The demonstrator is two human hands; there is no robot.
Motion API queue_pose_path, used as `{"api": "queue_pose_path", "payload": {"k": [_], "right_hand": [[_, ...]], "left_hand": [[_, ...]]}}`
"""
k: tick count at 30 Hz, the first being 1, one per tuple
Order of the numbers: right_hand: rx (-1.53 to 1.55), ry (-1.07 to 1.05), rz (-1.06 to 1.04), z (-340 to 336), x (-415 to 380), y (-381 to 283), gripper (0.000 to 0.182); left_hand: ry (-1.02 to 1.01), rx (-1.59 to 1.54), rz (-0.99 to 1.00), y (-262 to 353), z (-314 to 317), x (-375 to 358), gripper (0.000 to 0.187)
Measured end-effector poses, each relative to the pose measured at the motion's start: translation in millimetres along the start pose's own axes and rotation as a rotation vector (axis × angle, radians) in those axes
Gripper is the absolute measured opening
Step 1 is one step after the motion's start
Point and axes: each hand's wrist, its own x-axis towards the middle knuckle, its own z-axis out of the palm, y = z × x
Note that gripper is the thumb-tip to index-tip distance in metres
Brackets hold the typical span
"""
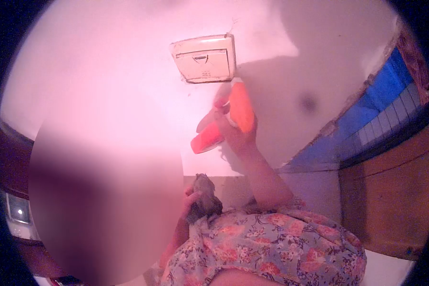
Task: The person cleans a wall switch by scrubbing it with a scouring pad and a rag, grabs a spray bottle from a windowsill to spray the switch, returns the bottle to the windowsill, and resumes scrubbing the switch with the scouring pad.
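My right hand [236,131] is wrapped round an orange and red spray bottle [242,107]. Its white tip points up at the lower right corner of a cream wall box [205,62], close to it or touching. A red part of the bottle [207,138] sticks out on the left side of the hand. Lower down, near the floral garment, my left hand [189,198] is closed on a crumpled grey cloth [205,195]. Grime lines the edges of the wall box, which has a panel on its front.
A pale wall [128,62] fills most of the view, with shadows on the right. Blue and grey tiles [381,114] run along the right side above a brown panel [391,190]. A large blurred oval covers the lower left. Beside it, at the far left, is a small lit panel [19,209].
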Motion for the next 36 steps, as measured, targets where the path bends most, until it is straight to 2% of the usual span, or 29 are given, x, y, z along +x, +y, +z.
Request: {"api": "queue_pose_path", "payload": {"k": [2,8,11,16,20,23,25,29,31,34,36], "right_hand": [[0.019,0.031,-0.029,-1.0,0.6,-0.8,0.043],[-0.017,0.015,-0.045,4.3,-0.5,-2.2,0.043],[-0.005,-0.090,0.062,12.1,-4.8,6.2,0.043],[-0.112,-0.235,-0.070,27.8,10.5,9.8,0.044],[-0.147,-0.259,-0.054,34.9,12.0,9.5,0.044],[-0.287,-0.246,-0.133,20.0,8.8,4.4,0.042],[-0.325,-0.283,0.043,15.0,9.7,-9.1,0.051],[-0.106,-0.248,0.115,12.3,1.1,-2.3,0.051],[-0.086,-0.244,-0.038,17.0,2.7,4.6,0.047],[-0.236,-0.304,-0.052,25.6,8.5,-3.3,0.044],[-0.187,-0.294,-0.050,30.7,7.2,-1.0,0.042]], "left_hand": [[-0.065,-0.057,0.024,8.6,8.2,-4.7,0.044],[-0.077,-0.092,-0.023,6.1,4.4,-3.9,0.044],[-0.083,-0.119,-0.018,0.8,2.5,-0.3,0.042],[-0.076,-0.144,-0.022,-0.1,2.4,2.1,0.039],[-0.047,-0.138,-0.014,1.4,5.7,-0.5,0.037],[-0.026,-0.158,0.011,-1.1,9.1,-7.6,0.037],[-0.012,-0.180,0.020,-4.6,7.2,-8.7,0.036],[-0.058,-0.202,0.034,-12.7,0.2,-3.3,0.037],[-0.049,-0.207,0.046,-10.9,3.8,-3.9,0.037],[-0.055,-0.189,0.043,-12.1,5.0,-4.9,0.037],[-0.068,-0.165,0.030,-19.4,-4.1,-0.7,0.038]]}}
